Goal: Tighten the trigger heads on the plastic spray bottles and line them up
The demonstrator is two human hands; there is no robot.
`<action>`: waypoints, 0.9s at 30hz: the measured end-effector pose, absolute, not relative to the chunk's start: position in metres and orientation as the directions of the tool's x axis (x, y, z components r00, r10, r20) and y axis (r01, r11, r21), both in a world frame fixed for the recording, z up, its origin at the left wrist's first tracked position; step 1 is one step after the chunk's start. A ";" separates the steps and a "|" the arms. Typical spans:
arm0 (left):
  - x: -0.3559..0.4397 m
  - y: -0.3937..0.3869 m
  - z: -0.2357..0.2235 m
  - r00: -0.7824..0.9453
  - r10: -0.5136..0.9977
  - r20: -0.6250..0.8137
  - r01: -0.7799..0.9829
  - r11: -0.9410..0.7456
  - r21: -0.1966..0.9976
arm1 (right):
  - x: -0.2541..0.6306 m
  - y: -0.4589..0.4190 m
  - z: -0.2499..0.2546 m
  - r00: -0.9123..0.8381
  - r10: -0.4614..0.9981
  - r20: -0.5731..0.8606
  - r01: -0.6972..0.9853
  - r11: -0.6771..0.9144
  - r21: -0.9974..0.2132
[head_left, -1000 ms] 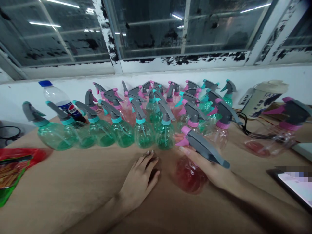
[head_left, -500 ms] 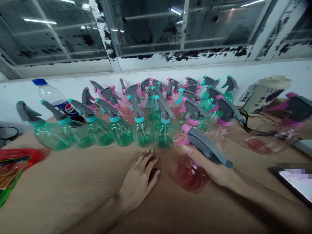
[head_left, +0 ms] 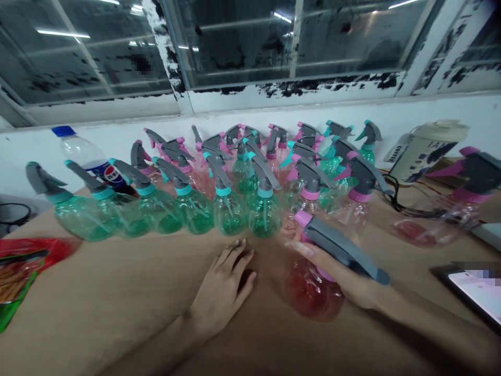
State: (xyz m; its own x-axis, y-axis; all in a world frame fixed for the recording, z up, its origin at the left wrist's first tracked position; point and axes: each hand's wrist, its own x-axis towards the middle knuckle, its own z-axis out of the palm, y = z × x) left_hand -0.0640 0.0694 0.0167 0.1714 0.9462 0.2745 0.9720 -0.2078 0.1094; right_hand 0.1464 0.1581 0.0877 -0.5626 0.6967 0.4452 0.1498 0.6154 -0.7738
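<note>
Gripped at neck by right hand (head_left: pixel 352 282), pink-collared spray bottle (head_left: pixel 313 295), lower right of centre; left hand (head_left: pixel 221 290) empty; neighbouring bottles (head_left: pixel 265 216) could be toppled by sideways swing.

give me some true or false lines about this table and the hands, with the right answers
1. The right hand is on a pink spray bottle. True.
2. The left hand is gripping a green spray bottle. False: it rests on the table and holds nothing.
3. The cola bottle has a blue cap. True.
4. The phone lies at the left edge of the view. False: it is at the right edge.
5. Black cables lie near the cream cup. True.
</note>
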 end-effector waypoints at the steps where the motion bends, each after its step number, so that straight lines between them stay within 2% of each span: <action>1: -0.064 0.069 0.017 0.170 0.946 0.274 0.973 -0.206 0.108 | 0.146 0.158 0.087 -0.559 0.697 0.448 0.136 0.610 -0.780; 11: -0.064 0.070 0.016 0.184 0.943 0.277 0.971 -0.218 0.098 | 0.145 0.161 0.087 -0.554 0.631 0.542 0.082 0.690 -0.719; 18: -0.064 0.070 0.017 0.174 0.946 0.273 0.973 -0.208 0.101 | 0.150 0.164 0.082 -0.578 0.651 0.492 0.033 0.621 -0.783; 23: -0.063 0.069 0.018 0.176 0.948 0.266 0.973 -0.209 0.101 | 0.149 0.166 0.088 -0.596 0.629 0.499 0.049 0.648 -0.760; 27: -0.062 0.070 0.018 0.173 0.952 0.254 0.974 -0.204 0.102 | 0.148 0.167 0.090 -0.577 0.665 0.474 0.113 0.640 -0.760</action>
State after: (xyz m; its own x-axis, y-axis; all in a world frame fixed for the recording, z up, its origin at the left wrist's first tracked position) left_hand -0.0624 0.0695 0.0179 0.1732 0.9516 0.2539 0.9735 -0.2045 0.1023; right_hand 0.1478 0.1670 0.0897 -0.5774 0.6648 0.4740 0.1129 0.6400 -0.7601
